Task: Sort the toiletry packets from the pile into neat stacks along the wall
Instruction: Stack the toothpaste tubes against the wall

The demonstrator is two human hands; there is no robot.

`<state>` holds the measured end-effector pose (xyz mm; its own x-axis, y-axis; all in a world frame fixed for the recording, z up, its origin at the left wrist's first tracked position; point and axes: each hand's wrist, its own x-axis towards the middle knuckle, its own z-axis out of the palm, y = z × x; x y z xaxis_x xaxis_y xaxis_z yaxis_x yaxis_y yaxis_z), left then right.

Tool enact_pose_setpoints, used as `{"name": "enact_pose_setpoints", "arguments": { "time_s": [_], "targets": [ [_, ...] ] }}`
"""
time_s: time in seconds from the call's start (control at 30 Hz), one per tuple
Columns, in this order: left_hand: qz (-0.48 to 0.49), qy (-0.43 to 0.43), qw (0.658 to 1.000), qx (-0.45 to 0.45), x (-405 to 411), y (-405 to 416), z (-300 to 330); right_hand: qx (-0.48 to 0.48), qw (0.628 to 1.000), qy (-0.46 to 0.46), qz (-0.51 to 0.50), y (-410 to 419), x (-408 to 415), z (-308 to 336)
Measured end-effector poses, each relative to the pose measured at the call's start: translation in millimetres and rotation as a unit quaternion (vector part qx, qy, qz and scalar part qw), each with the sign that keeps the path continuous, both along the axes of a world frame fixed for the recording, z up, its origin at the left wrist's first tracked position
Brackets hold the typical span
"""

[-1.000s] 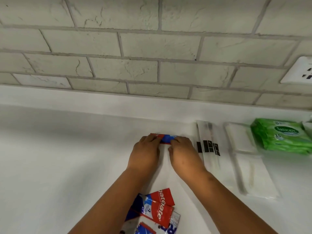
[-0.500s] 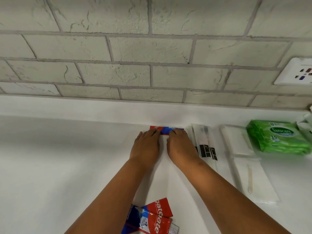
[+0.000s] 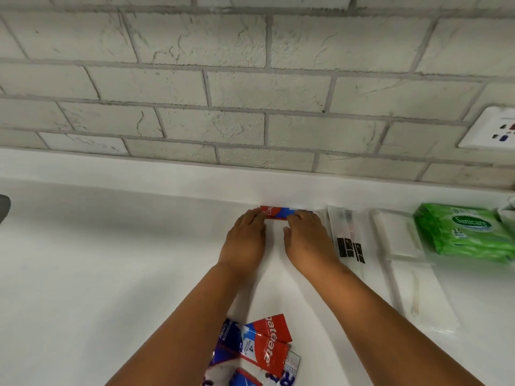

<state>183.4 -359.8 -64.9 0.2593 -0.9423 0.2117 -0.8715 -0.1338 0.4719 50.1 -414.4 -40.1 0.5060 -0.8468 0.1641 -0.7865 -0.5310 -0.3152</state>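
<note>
A red and blue toothpaste packet (image 3: 277,213) lies flat on the white counter, tight against the foot of the wall. My left hand (image 3: 246,238) rests on its left end and my right hand (image 3: 306,235) on its right end, fingers stretched forward and pressing it down. A gap of bare counter shows between the two hands. The pile of red, blue and white toothpaste packets (image 3: 262,349) lies near the bottom edge between my forearms, partly hidden by my left arm.
Right of my hands, along the wall, lie clear sleeves with black labels (image 3: 347,235), white packets (image 3: 398,232), a cotton-swab sleeve (image 3: 418,291) and green wipes packs (image 3: 465,229). A wall socket (image 3: 496,129) sits at the upper right. A grey object (image 3: 4,207) pokes in at the left edge.
My hands have spread slightly apart on the packet, showing more of its red and blue face. The packet stays at the wall.
</note>
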Motion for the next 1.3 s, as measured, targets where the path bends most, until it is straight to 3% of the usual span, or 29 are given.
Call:
{"name": "enact_pose_setpoints", "arguments": {
  "time_s": [0.27, 0.57, 0.87, 1.03, 1.17, 1.3],
  "targets": [
    [-0.021, 0.018, 0.996, 0.079, 18, 91, 20, 0.073, 0.996, 0.006, 0.053, 88, -31, 29],
    [-0.016, 0.027, 0.985, 0.171, 16, 174, 25, 0.127, 0.982, 0.101, 0.093, 159, -57, 29],
    [0.010, 0.034, 0.992, 0.119, 3, 188, 31, 0.109, 0.988, 0.092, 0.053, 175, -54, 31],
    [-0.003, 0.245, 0.966, 0.076, 2, 188, 48, 0.182, 0.982, 0.032, 0.040, 171, -54, 40],
    [-0.001, 0.455, 0.890, 0.012, 1, 176, 71, 0.249, 0.966, -0.001, 0.067, 158, -51, 54],
    [0.014, 0.552, 0.833, -0.026, -3, 157, 88, 0.323, 0.938, -0.112, 0.056, 144, -50, 63]
  ]
}}
